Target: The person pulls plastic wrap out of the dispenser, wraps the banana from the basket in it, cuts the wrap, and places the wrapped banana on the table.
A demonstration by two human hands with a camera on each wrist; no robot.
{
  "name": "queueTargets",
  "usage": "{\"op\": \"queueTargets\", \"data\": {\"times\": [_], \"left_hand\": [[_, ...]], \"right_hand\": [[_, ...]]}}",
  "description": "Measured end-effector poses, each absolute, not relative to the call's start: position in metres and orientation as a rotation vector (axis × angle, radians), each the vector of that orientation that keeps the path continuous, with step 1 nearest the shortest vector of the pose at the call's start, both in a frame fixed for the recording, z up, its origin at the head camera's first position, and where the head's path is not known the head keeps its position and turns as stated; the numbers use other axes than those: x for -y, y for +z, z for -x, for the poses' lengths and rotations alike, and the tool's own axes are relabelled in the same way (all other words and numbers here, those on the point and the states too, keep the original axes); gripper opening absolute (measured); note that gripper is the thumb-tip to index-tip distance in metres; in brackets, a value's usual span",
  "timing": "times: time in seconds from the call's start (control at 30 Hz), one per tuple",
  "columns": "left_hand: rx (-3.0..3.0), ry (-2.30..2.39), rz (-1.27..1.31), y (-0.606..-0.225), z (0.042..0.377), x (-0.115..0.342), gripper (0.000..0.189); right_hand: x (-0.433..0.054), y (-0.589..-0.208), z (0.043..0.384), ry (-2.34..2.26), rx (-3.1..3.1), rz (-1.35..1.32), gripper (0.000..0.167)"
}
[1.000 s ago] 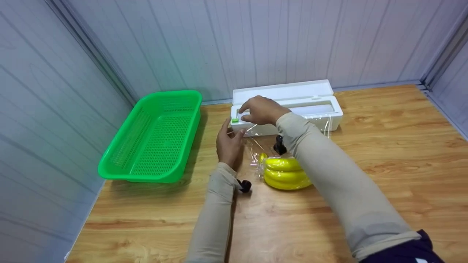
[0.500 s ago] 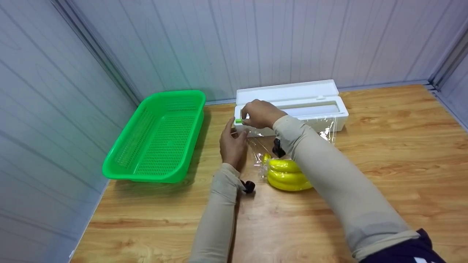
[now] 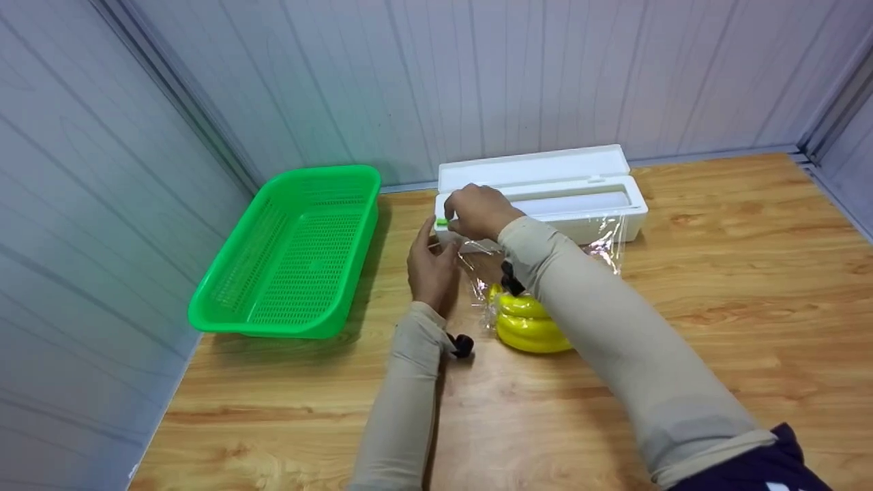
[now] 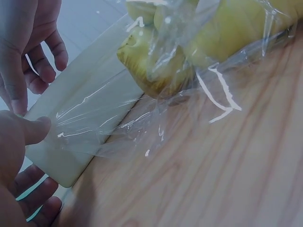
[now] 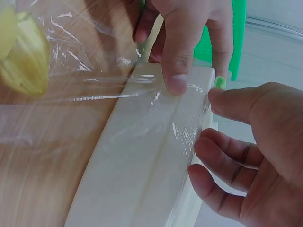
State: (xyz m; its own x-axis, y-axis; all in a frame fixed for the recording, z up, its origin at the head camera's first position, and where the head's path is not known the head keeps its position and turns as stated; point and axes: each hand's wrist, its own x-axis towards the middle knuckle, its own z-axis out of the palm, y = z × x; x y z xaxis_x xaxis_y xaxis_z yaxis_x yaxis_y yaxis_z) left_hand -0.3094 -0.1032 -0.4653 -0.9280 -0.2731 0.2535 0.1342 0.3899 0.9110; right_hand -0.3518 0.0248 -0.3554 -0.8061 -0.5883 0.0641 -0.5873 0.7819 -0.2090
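A white cling film dispenser box [image 3: 631, 221] lies lengthwise near the back wall, its lid raised and a roll visible inside. Clear cling film [image 3: 603, 249] runs from its front down to a bunch of yellow bananas [image 3: 532, 331], which the film covers. My left hand [image 3: 431, 273] grips the box's left end; in the right wrist view its thumb [image 5: 176, 78] presses the film against the front face. Over that same end, my right hand [image 3: 479, 213] pinches a small green slide cutter [image 5: 219, 82] between thumb and fingers. The right forearm hides part of the bananas.
A green plastic basket [image 3: 368, 232] stands to the left of the box on the wooden table [image 3: 743, 273]. Panelled walls [image 3: 545, 75] close off the back and left. A small black camera [image 3: 462, 346] is strapped to the left wrist.
My right fingers, raised and spread above the green slide cutter a second ago, have come down and closed on it. The left hand stays at the box's end; the view shifts slightly.
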Motion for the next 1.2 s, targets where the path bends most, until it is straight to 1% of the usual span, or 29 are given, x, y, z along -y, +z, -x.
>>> {"op": "queueTargets", "data": {"times": [0.17, 0.4, 0.53, 0.87, 1.2], "left_hand": [[2.295, -1.527, -0.123, -0.465, 0.309, 0.104, 0.062], [2.308, -1.528, -0.151, -0.464, 0.307, 0.104, 0.063], [2.309, -1.528, -0.158, -0.465, 0.305, 0.104, 0.063], [2.312, -1.476, -0.116, -0.468, 0.303, 0.103, 0.060], [2.316, -1.480, -0.140, -0.467, 0.302, 0.104, 0.062]], "right_hand": [[-0.019, -0.354, 0.348, -0.307, -2.976, 0.978, 0.026], [-0.015, -0.352, 0.346, -0.292, -3.012, 0.938, 0.019], [-0.013, -0.352, 0.345, -0.301, -3.021, 0.914, 0.018], [-0.008, -0.356, 0.341, -0.212, -3.085, 0.987, 0.014], [-0.008, -0.356, 0.341, -0.202, -3.081, 0.968, 0.011]]}}
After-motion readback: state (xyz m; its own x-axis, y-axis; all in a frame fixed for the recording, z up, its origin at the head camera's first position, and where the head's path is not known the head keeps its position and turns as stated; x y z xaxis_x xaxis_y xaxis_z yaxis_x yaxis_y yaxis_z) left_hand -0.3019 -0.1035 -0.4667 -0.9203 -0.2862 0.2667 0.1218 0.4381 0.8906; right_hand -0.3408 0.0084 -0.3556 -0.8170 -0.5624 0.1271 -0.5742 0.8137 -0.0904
